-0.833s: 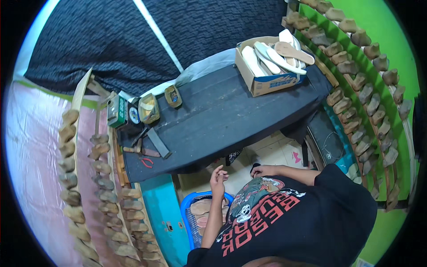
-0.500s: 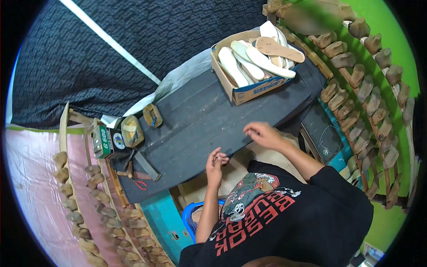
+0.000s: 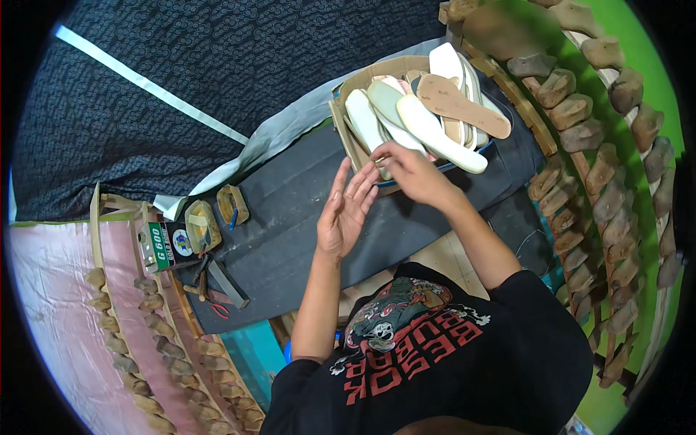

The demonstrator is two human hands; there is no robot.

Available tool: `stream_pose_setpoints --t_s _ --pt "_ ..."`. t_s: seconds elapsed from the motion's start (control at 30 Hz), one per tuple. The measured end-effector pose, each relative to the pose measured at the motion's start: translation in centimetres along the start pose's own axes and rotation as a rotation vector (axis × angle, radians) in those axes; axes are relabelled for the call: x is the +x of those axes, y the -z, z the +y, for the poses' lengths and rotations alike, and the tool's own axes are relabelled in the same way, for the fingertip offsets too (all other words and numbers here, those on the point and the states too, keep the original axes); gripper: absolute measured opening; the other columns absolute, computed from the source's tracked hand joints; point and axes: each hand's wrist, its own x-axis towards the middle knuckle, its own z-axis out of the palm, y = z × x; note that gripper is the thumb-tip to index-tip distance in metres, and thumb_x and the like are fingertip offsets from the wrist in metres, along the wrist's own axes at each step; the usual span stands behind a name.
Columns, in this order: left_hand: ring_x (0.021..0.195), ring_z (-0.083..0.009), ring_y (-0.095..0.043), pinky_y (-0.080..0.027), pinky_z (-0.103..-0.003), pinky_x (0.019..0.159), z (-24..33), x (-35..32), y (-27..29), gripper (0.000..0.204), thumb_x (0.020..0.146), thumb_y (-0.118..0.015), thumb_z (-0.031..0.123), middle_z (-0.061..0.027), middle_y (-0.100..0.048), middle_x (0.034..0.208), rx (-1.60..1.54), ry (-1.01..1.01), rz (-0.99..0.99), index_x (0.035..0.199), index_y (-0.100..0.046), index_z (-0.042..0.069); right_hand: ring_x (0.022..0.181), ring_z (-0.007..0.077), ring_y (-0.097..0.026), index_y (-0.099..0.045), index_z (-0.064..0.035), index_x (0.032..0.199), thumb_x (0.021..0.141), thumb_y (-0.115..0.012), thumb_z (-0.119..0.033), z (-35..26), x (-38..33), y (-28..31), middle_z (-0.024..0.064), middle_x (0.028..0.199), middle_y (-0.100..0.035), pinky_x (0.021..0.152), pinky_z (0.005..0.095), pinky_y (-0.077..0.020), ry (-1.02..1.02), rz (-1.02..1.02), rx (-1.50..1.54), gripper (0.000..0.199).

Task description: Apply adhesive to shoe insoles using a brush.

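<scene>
Both hands have been raised from the front edge of the dark worktop (image 3: 290, 217) to the cardboard box (image 3: 348, 119) of shoe insoles (image 3: 435, 134) at its far right. The right hand (image 3: 406, 170) is now pinched on an insole at the box's near edge. The left hand (image 3: 348, 210) is held open beside it, fingers spread, gripping nothing.

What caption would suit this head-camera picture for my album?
Right hand reaches into a cardboard box of shoe insoles; open left hand hovers alongside.
</scene>
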Motion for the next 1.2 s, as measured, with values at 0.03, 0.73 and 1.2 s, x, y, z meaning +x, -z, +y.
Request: stream_pose_setpoints --t_s 0.03,0.73,1.2 --pt "0.150 -0.0326 -0.027 -0.026 -0.041 0.121 -0.1 0.2 0.0 0.079 0.100 -0.050 0.043 -0.0237 -0.022 0.163 -0.051 0.023 -0.038 0.160 -0.014 0.007 0.107 0.0300 -0.064 -0.058 -0.0002 0.123 0.100 -0.048 -0.008 0.6 0.7 -0.7 0.0201 0.111 -0.066 0.093 0.0366 -0.0487 -0.005 -0.017 -0.084 0.026" --pt "0.155 -0.0231 -0.003 -0.011 -0.041 0.124 1.3 3.2 1.9 0.090 0.099 -0.045 0.051 -0.0140 0.000 0.168 -0.259 0.165 -0.011 0.160 0.001 0.004 0.124 0.0513 -0.051 -0.032 -0.0061 0.149 0.084 -0.071 -0.013 4.2 8.3 -4.6 0.0361 0.145 -0.039 0.105 0.0493 -0.0443 -0.219 0.075 -0.632 0.076" --pt "0.148 -0.0244 -0.027 -0.021 -0.045 0.122 3.6 4.1 4.7 0.077 0.098 -0.049 0.041 -0.0105 -0.026 0.162 -0.275 0.104 0.027 0.160 -0.016 0.010 0.111 0.0390 -0.060 -0.033 -0.0009 0.139 0.089 -0.062 -0.005 3.7 8.1 -3.7 0.0261 0.120 -0.057 0.099 0.0433 -0.0462 -0.233 0.149 -0.281 0.058"
